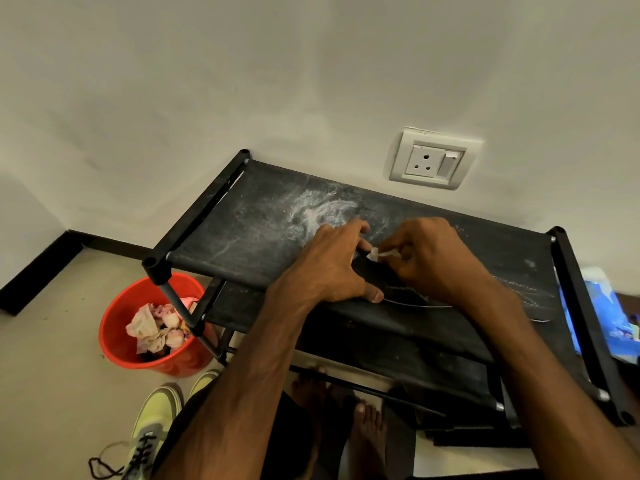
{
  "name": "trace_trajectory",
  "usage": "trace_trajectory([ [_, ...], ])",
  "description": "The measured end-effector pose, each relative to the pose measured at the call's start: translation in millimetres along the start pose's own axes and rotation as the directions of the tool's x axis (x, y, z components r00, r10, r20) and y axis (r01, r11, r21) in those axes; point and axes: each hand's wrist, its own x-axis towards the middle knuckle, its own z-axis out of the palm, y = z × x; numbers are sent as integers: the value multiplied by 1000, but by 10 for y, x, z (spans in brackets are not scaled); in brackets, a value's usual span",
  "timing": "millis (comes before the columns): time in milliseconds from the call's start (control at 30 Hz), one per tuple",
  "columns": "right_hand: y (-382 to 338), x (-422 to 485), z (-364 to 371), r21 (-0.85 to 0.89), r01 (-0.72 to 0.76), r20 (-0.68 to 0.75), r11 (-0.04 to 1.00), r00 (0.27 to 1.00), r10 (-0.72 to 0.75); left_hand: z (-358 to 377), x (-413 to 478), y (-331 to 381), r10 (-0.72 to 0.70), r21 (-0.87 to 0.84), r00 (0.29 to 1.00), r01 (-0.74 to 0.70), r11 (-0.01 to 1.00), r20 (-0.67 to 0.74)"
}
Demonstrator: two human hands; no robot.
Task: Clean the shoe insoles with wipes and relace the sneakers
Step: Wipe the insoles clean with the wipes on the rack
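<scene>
Against a white wall, atop a dusty black shoe rack (263,216), the left hand (329,268) presses flat on a dark insole (381,282) while the right hand (433,258) pinches a crumpled wipe (379,253) against it. Beside the rack a red bucket (117,344) holds used wipes (156,327); the yellow sneakers (152,424) below, one lace trailing, seemingly await relacing.

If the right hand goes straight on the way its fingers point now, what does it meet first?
Probably the left hand: the right hand, pinching a small white wipe, points left at its fingers, close above the dark insole. Depth is unclear from one view.
</scene>
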Motion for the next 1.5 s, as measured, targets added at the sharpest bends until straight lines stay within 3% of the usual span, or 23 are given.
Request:
trace_trajectory([
  [167,-13,-106,-104,15,24,154,1000,988,-26,11,26,-30,17,-20,1000,-17,1000,-13],
  [367,-18,-20,14,-19,6,-32,1000,999,-7,14,44,-42,12,-22,1000,-12,1000,-8],
  [600,-35,-154,-116,15,20,173,1000,985,-23,7,30,-39,23,-17,1000,-23,1000,-16],
  [833,-44,-36,2,-24,-8,-25,1000,1000,7,-9,24,-10,18,-25,1000,-18,1000,-3],
  [1033,-33,-172,-141,30,7,161,1000,987,-11,-8,20,-20,24,-11,1000,-25,1000,-11],
  [1100,2,-214,-155,47,-11,110,999,994,6,-10,18,-15,29,-13,999,-29,999,-13],
  [1167,44,-235,-156,155,-51,-53,987,997,60,-15,16,-4,28,-17,999,-28,999,-19],
  [1233,60,-243,-185,404,-135,-111,905,974,195,-20,4,2,29,-14,999,-30,999,-25],
  [1333,28,-273,-228,775,-216,50,593,958,284,-27,-17,19,34,-23,999,-35,999,-29],
  [1400,24,-298,-230,856,-233,113,461,956,271,-33,-24,28,39,-26,999,-39,999,-30],
  [1500,47,-320,-247,895,-252,164,368,953,253,-40,-25,39,34,-36,999,-34,999,-18],
])
